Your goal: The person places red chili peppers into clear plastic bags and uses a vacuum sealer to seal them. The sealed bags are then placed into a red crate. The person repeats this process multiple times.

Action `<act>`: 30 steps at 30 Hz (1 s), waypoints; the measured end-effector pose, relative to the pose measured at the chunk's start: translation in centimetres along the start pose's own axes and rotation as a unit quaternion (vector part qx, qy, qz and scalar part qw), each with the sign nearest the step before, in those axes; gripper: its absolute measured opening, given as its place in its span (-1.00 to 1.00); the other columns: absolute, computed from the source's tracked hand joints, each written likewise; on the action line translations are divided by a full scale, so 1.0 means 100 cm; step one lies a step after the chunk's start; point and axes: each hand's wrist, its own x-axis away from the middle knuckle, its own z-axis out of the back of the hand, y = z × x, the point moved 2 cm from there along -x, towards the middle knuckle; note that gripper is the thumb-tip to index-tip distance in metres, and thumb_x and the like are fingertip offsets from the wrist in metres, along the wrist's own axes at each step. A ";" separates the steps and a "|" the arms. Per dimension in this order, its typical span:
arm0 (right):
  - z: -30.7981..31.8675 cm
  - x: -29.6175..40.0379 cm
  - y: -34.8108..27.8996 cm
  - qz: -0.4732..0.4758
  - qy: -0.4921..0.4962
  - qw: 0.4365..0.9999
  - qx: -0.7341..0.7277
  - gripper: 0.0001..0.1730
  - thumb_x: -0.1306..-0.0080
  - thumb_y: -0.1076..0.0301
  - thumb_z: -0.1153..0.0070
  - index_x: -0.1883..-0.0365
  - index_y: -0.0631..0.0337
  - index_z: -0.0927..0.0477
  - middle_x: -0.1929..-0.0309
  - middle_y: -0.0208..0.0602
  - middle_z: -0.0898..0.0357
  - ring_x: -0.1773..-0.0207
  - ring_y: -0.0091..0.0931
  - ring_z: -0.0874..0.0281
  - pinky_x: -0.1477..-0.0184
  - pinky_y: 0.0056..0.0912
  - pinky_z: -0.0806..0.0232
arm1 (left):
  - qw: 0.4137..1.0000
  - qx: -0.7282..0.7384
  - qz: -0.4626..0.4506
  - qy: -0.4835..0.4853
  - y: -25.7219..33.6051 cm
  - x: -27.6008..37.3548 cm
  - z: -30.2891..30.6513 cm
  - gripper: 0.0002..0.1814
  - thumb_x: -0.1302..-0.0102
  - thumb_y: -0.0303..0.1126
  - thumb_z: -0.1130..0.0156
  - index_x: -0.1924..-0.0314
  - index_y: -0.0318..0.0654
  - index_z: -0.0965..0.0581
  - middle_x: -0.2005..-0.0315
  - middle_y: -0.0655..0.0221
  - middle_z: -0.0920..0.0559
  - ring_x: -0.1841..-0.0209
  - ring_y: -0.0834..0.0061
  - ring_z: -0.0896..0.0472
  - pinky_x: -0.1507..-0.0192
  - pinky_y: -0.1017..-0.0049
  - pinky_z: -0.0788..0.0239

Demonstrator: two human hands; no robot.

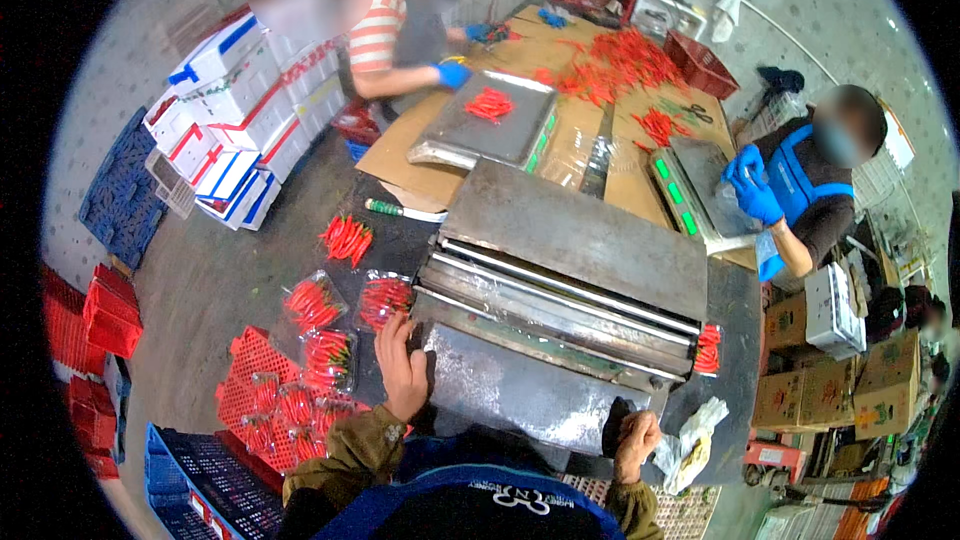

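In front of me on a dark table stands a metal wrapping machine [566, 255] with a worn flat plate at its near side. My left hand [401, 367] has its fingers spread, the tips against a clear pack of red chili peppers [385, 300] left of the machine. My right hand [639, 436] is curled at the plate's near right corner, beside a dark object; whether it grips anything is hidden. More packs of chilies [328, 360] lie by the left hand, with a loose bunch of chilies [347, 238] above them. One further pack [707, 350] lies right of the machine.
A red perforated crate [251, 360] holding chili packs sits at lower left. A knife with a green handle [405, 211] lies behind the machine's left corner. Crumpled plastic [694, 446] is at right. Co-workers in blue gloves stand beyond, near scales [487, 124] and piled chilies [622, 67].
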 end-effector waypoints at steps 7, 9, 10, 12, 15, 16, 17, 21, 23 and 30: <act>-0.003 -0.006 -0.014 -0.032 -0.039 0.998 0.029 -0.48 -0.43 0.06 0.22 0.63 0.24 -0.40 0.75 -0.48 -0.30 0.73 -0.72 -0.13 0.69 -0.62 0.03 | 0.999 0.021 0.033 0.010 -0.005 0.006 -0.003 -0.53 -0.18 -0.40 0.04 -0.09 -0.45 -0.30 -0.16 0.00 -0.29 -0.18 0.03 -0.23 -0.25 0.19 0.05; -0.001 -0.006 -0.016 -0.020 -0.042 0.998 0.031 -0.48 -0.42 0.04 0.21 0.62 0.22 -0.40 0.74 -0.48 -0.30 0.74 -0.71 -0.14 0.69 -0.63 0.01 | 0.998 0.044 0.034 0.014 -0.002 0.006 -0.007 -0.53 -0.17 -0.42 0.03 -0.10 -0.44 -0.31 -0.16 0.01 -0.29 -0.19 0.03 -0.23 -0.25 0.19 0.05; 0.000 -0.006 -0.012 -0.027 -0.041 0.998 0.031 -0.48 -0.42 0.04 0.21 0.62 0.22 -0.40 0.74 -0.48 -0.31 0.74 -0.71 -0.14 0.69 -0.63 0.01 | 0.998 0.041 0.037 0.012 0.000 0.006 -0.007 -0.54 -0.17 -0.43 0.03 -0.10 -0.43 -0.31 -0.16 0.01 -0.29 -0.19 0.03 -0.23 -0.25 0.19 0.05; 0.002 -0.006 -0.005 -0.034 -0.048 0.998 0.023 -0.50 -0.42 0.04 0.20 0.62 0.19 -0.41 0.73 -0.49 -0.32 0.73 -0.71 -0.15 0.67 -0.64 0.00 | 0.999 0.035 0.040 0.009 0.000 0.005 -0.008 -0.55 -0.17 -0.43 0.02 -0.09 -0.40 -0.32 -0.16 0.00 -0.29 -0.19 0.03 -0.23 -0.24 0.19 0.03; 0.002 -0.004 -0.005 -0.034 -0.055 0.998 0.014 -0.51 -0.41 0.05 0.18 0.61 0.20 -0.41 0.72 -0.50 -0.32 0.72 -0.71 -0.16 0.66 -0.64 0.00 | 0.998 0.036 0.041 0.010 0.000 0.006 -0.007 -0.55 -0.16 -0.43 0.01 -0.08 -0.39 -0.33 -0.16 0.00 -0.29 -0.18 0.04 -0.23 -0.23 0.19 0.02; 0.000 -0.003 -0.015 -0.064 -0.052 0.997 0.007 -0.52 -0.41 0.06 0.16 0.61 0.21 -0.41 0.71 -0.50 -0.32 0.70 -0.71 -0.18 0.65 -0.64 -0.02 | 0.999 0.038 0.037 0.011 -0.001 0.006 -0.006 -0.56 -0.17 -0.43 0.01 -0.08 -0.38 -0.34 -0.15 0.00 -0.29 -0.18 0.04 -0.24 -0.23 0.19 0.01; -0.002 -0.005 -0.015 -0.053 -0.048 0.997 0.003 -0.52 -0.40 0.06 0.16 0.60 0.21 -0.42 0.71 -0.50 -0.32 0.69 -0.71 -0.19 0.65 -0.63 -0.02 | 0.999 0.034 0.036 0.010 -0.003 0.006 -0.006 -0.56 -0.17 -0.43 0.01 -0.08 -0.38 -0.34 -0.16 0.00 -0.29 -0.18 0.04 -0.24 -0.23 0.19 0.01; -0.001 -0.002 -0.010 -0.057 -0.037 0.998 0.014 -0.51 -0.41 0.05 0.18 0.61 0.21 -0.42 0.70 -0.49 -0.34 0.67 -0.71 -0.22 0.63 -0.62 -0.05 | 0.999 0.017 0.043 0.001 -0.003 0.007 -0.006 -0.57 -0.18 -0.41 0.00 -0.07 -0.37 -0.35 -0.16 -0.01 -0.29 -0.17 0.04 -0.24 -0.22 0.20 0.00; -0.001 -0.002 -0.014 -0.066 -0.037 0.997 0.022 -0.50 -0.41 0.05 0.19 0.61 0.21 -0.42 0.70 -0.49 -0.34 0.67 -0.71 -0.22 0.63 -0.62 -0.05 | 0.999 0.016 0.040 -0.001 -0.003 0.006 -0.007 -0.57 -0.18 -0.40 0.00 -0.07 -0.37 -0.36 -0.16 -0.02 -0.29 -0.17 0.04 -0.24 -0.22 0.20 0.01; -0.002 -0.004 -0.021 -0.051 -0.042 0.998 0.021 -0.49 -0.42 0.05 0.20 0.62 0.22 -0.41 0.71 -0.48 -0.34 0.68 -0.70 -0.19 0.63 -0.61 -0.03 | 0.999 0.025 0.042 -0.001 -0.002 0.006 -0.006 -0.57 -0.17 -0.41 -0.02 -0.06 -0.38 -0.36 -0.14 -0.03 -0.29 -0.17 0.03 -0.23 -0.23 0.20 0.03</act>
